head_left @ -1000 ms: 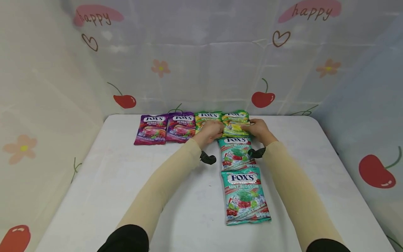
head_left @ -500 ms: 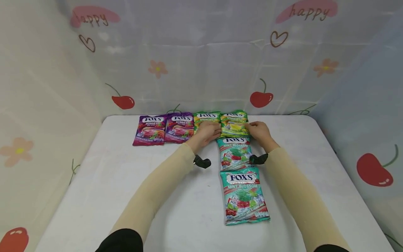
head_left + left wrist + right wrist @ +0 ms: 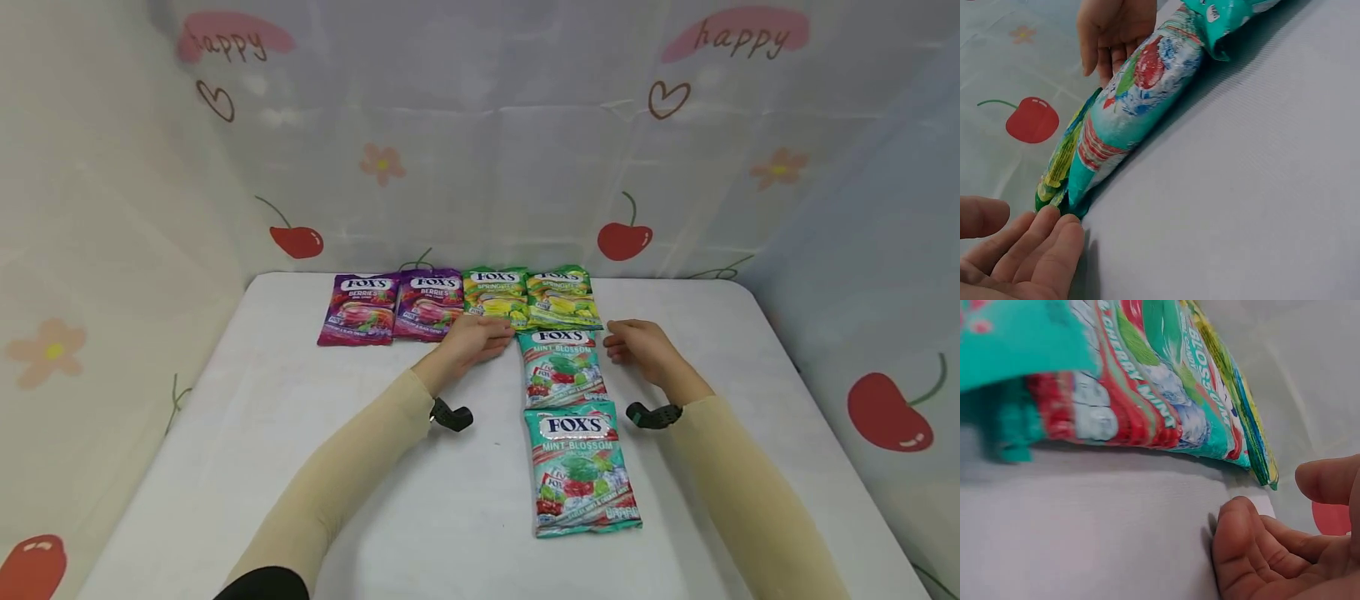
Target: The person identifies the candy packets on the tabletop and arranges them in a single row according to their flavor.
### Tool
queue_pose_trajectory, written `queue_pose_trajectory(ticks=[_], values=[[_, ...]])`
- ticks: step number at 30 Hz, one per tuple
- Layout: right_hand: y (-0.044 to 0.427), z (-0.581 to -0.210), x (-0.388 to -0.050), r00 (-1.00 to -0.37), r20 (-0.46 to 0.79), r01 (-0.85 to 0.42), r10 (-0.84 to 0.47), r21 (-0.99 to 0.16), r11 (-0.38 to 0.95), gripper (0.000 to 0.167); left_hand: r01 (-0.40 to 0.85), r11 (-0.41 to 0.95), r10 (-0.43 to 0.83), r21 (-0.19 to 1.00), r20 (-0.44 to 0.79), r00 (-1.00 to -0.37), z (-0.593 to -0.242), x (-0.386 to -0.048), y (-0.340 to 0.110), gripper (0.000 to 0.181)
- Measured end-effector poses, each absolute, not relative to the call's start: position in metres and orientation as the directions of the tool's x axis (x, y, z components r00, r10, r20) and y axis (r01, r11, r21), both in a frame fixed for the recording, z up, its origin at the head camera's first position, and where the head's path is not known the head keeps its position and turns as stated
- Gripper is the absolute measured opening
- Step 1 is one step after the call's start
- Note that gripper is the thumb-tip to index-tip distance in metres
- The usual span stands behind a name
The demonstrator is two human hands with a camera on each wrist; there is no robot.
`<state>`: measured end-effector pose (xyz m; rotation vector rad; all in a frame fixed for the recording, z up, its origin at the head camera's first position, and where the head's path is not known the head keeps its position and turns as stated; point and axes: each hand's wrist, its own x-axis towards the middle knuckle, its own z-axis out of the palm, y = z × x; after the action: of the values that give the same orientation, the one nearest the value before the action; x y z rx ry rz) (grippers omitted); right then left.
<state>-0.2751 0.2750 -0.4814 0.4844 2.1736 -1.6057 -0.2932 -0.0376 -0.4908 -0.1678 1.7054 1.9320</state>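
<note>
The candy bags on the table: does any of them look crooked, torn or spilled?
Nothing looks torn or spilled in what is visible. Only the nearest Mint Blossom bag seems slightly askew: in the head view, its top and bottom edges slope a little upward to the right.

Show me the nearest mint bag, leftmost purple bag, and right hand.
Nearest mint bag (image 3: 583,473), head view, front's middle.
Leftmost purple bag (image 3: 358,311), head view, front's middle.
Right hand (image 3: 647,348), head view, back of the hand.
</note>
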Motion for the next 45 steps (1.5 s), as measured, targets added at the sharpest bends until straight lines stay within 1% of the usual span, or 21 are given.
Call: queue_pose_trajectory(ticks=[6, 10, 16, 23, 30, 34, 39, 42, 45], values=[[0.284, -0.485, -0.249, -0.850, -0.526, 0.514, -0.007, -0.833, 0.203, 0.063, -0.527, 0.000, 0.340, 0.850, -0.496, -0.799, -0.501, -0.275, -0.048, 0.037], [0.286, -0.484, -0.236, -0.844, -0.531, 0.517, -0.076, -0.843, 0.147, 0.062, -0.576, -0.023, 0.366, 0.817, -0.529, -0.766, -0.504, -0.264, -0.052, 0.037], [0.282, -0.477, -0.226, -0.835, -0.537, 0.524, -0.116, -0.842, 0.125, 0.062, -0.597, -0.043, 0.389, 0.801, -0.537, -0.748, -0.502, -0.255, -0.052, 0.035], [0.277, -0.476, -0.223, -0.830, -0.544, 0.532, -0.123, -0.839, 0.118, 0.064, -0.633, -0.076, 0.456, 0.770, -0.538, -0.709, -0.502, -0.249, -0.035, 0.038], [0.270, -0.479, -0.224, -0.836, -0.531, 0.514, -0.138, -0.846, 0.141, 0.063, -0.627, -0.092, 0.428, 0.773, -0.538, -0.726, -0.504, -0.248, -0.023, 0.041], [0.267, -0.479, -0.225, -0.834, -0.535, 0.517, -0.139, -0.844, 0.146, 0.062, -0.627, -0.080, 0.420, 0.775, -0.544, -0.726, -0.504, -0.249, -0.017, 0.044], [0.260, -0.481, -0.229, -0.824, -0.539, 0.520, -0.175, -0.842, 0.147, 0.060, -0.612, -0.053, 0.400, 0.789, -0.545, -0.737, -0.502, -0.249, -0.009, 0.049], [0.253, -0.484, -0.233, -0.808, -0.550, 0.535, -0.211, -0.835, 0.124, 0.061, -0.589, -0.029, 0.405, 0.808, -0.529, -0.746, -0.499, -0.249, -0.005, 0.050], [0.249, -0.486, -0.235, -0.801, -0.542, 0.534, -0.254, -0.839, 0.106, 0.068, -0.570, -0.007, 0.408, 0.822, -0.518, -0.752, -0.496, -0.248, -0.001, 0.050]])
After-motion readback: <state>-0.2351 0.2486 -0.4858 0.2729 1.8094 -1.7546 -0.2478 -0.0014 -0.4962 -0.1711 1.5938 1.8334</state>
